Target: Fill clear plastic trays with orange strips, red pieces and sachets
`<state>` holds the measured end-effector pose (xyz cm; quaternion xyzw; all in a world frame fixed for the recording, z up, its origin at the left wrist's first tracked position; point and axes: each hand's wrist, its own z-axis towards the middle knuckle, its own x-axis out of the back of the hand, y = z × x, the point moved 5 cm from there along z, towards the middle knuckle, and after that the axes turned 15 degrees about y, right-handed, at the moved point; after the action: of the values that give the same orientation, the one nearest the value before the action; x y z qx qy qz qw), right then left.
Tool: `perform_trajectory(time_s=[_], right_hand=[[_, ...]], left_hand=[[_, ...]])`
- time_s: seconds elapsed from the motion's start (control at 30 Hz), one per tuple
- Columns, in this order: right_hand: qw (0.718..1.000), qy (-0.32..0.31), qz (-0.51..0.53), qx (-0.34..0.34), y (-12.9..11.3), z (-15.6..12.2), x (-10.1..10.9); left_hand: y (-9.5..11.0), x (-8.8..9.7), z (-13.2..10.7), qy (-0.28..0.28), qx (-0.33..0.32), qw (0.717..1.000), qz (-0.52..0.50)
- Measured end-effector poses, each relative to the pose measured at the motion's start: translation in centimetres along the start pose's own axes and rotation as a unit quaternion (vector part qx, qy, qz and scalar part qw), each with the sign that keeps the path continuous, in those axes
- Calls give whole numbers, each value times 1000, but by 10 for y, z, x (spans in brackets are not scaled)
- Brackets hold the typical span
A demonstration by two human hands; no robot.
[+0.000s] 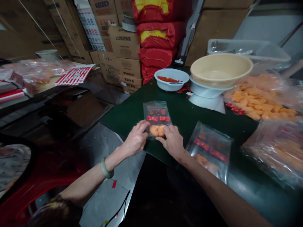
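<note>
Left hand point(136, 137) and right hand point(173, 141) on flat clear plastic packet point(158, 118), near edge of dark-green table point(125, 112).
Right pinches near corner; left touches, can't tell if clamped. Inside: orange oval pieces point(155, 130), then red rectangular sachets point(152, 118). Pale-blue round bowl point(165, 85) farther.

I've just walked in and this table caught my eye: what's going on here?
A person has the left hand and right hand on either side of a clear plastic pack on a green table. Orange pieces show through its near end, with two red packets just beyond. A similar second pack lies beside the right forearm. Farther back stand a pale blue bowl of orange-red bits and a cream basin.
</note>
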<state>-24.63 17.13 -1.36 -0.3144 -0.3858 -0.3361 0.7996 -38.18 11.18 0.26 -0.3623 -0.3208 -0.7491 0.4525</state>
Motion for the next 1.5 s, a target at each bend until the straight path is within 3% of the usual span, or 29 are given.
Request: perform_trajectory(time_s=[0.1, 0.23, 0.4, 0.5, 0.57, 0.63, 0.7, 0.77, 0.9, 1.1, 1.2, 1.27, 1.3, 1.4, 1.5], right_hand=[[996, 11, -66, 66, -15, 8, 2], [980, 7, -45, 192, -37, 18, -12], [982, -10, -48, 183, -46, 32, -39], [979, -14, -42, 199, -48, 31, -42], [977, -23, -34, 209, -46, 29, -40], [976, -22, -28, 216, -45, 27, -36], [975, -10, -28, 220, -45, 27, -32], [975, 2, -31, 222, -46, 28, -28], [972, 30, -32, 229, -48, 30, -15], [970, 92, -25, 223, -37, 27, 4], [968, 118, -10, 222, -40, 25, 12], [967, 121, -1, 225, -46, 23, 20], [967, 119, 4, 226, -50, 20, 27], [967, 119, 15, 223, -60, 5, 55], [964, 157, 26, 214, -65, -26, 98]], left_hand=[[-10, 3, -10, 41, 72, 995, 55], [-9, -1, -18, 71, 100, 990, 70], [6, -9, -29, 107, 111, 985, 81], [9, 0, -42, 146, 192, 970, -20], [0, 8, -49, 185, 319, 920, -129], [-16, 11, -53, 205, 470, 827, -230], [-31, 3, -47, 174, 579, 735, -307], [-42, -10, -32, 115, 623, 686, -358], [-51, -35, -6, 19, 636, 661, -399], [-47, -34, 1, 17, 632, 661, -406], [-37, -40, 9, 1, 634, 593, -497], [-29, -44, 16, 33, 626, 545, -556], [-24, -43, 19, 60, 618, 536, -572], [-5, -32, 26, 115, 586, 549, -585], [26, -20, 33, 109, 556, 566, -599]])
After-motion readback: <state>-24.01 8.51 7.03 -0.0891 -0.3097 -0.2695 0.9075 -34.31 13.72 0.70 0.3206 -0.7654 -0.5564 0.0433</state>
